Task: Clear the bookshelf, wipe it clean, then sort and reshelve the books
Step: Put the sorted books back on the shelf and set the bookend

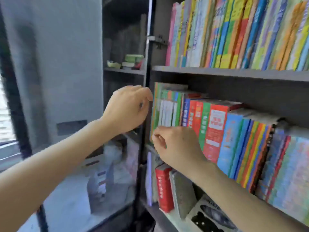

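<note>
Now, mid-frame, my right hand (177, 146) curls its fingers round the foot of the leftmost green book (155, 114) on the bookshelf (234, 72); my left hand (128, 108) hovers at its top. Whether those bent fingers grip, I cannot tell.

The bookshelf (234, 72) boards look like matt dark-grey laminate. Books (215, 128) beside the right hand (177, 146) have glossy card spines. Above the left hand (127, 109), a bright metal hinge (157, 41).
</note>
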Available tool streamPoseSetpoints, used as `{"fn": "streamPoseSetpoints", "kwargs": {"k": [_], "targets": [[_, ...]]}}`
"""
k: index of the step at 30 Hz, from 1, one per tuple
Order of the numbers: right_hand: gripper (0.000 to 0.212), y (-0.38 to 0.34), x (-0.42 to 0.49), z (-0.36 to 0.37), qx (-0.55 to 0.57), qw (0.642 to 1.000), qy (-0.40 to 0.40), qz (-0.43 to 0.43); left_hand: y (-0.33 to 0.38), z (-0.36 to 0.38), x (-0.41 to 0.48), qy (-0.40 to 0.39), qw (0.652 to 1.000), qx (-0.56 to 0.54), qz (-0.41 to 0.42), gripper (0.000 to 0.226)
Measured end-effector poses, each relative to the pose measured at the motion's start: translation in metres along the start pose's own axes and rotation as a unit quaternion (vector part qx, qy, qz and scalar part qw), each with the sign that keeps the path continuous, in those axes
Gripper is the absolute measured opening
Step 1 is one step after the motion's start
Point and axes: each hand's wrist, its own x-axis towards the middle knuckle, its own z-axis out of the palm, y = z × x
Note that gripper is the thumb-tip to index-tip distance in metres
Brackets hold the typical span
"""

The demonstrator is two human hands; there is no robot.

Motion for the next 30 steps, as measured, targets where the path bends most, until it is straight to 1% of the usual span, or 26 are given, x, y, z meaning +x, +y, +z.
{"fn": "streamPoseSetpoints", "kwargs": {"k": [1, 3, 5, 7, 9, 11, 13, 14, 17, 20, 23, 25, 27, 30], "targets": [[0.024, -0.008, -0.002, 0.014, 0.01, 1.0, -0.027, 0.0, -0.009, -0.006, -0.015, -0.02, 1.0, 0.01, -0.017, 0.022], [0.022, -0.046, -0.007, 0.051, 0.05, 0.995, -0.08, -0.028, -0.038, -0.031, -0.064, -0.059, 0.995, 0.044, -0.071, 0.019], [0.025, -0.08, -0.014, 0.073, 0.079, 0.985, -0.15, -0.041, -0.063, -0.05, -0.104, -0.076, 0.988, 0.058, -0.119, 0.016], [0.027, -0.127, -0.021, 0.104, 0.126, 0.976, -0.17, -0.057, -0.09, -0.083, -0.151, -0.091, 0.977, 0.075, -0.176, 0.017], [0.022, -0.17, -0.026, 0.125, 0.157, 0.969, -0.179, -0.066, -0.114, -0.112, -0.19, -0.089, 0.97, 0.08, -0.211, 0.021], [0.022, -0.214, -0.029, 0.15, 0.185, 0.952, -0.227, -0.083, -0.138, -0.14, -0.225, -0.092, 0.966, 0.08, -0.227, 0.021], [0.025, -0.265, -0.034, 0.184, 0.222, 0.928, -0.292, -0.066, -0.171, -0.17, -0.26, -0.102, 0.962, 0.082, -0.238, 0.021], [0.026, -0.279, -0.038, 0.194, 0.236, 0.92, -0.308, -0.051, -0.179, -0.176, -0.27, -0.108, 0.96, 0.084, -0.246, 0.021], [0.025, -0.349, -0.041, 0.243, 0.247, 0.902, -0.353, -0.015, -0.231, -0.203, -0.311, -0.127, 0.944, 0.072, -0.296, 0.02], [0.024, -0.402, -0.029, 0.296, 0.227, 0.899, -0.372, 0.031, -0.287, -0.214, -0.355, -0.144, 0.918, 0.055, -0.365, 0.013], [0.024, -0.423, -0.006, 0.343, 0.175, 0.903, -0.378, 0.102, -0.33, -0.212, -0.388, -0.162, 0.898, 0.047, -0.407, 0.016], [0.021, -0.421, 0.008, 0.369, 0.115, 0.904, -0.383, 0.15, -0.351, -0.204, -0.403, -0.176, 0.888, 0.038, -0.422, 0.016], [0.019, -0.412, 0.021, 0.399, 0.053, 0.898, -0.388, 0.2, -0.369, -0.191, -0.412, -0.185, 0.881, 0.024, -0.434, 0.016], [0.028, -0.395, 0.033, 0.446, -0.038, 0.865, -0.425, 0.265, -0.391, -0.166, -0.419, -0.193, 0.867, -0.001, -0.459, 0.019]]}}
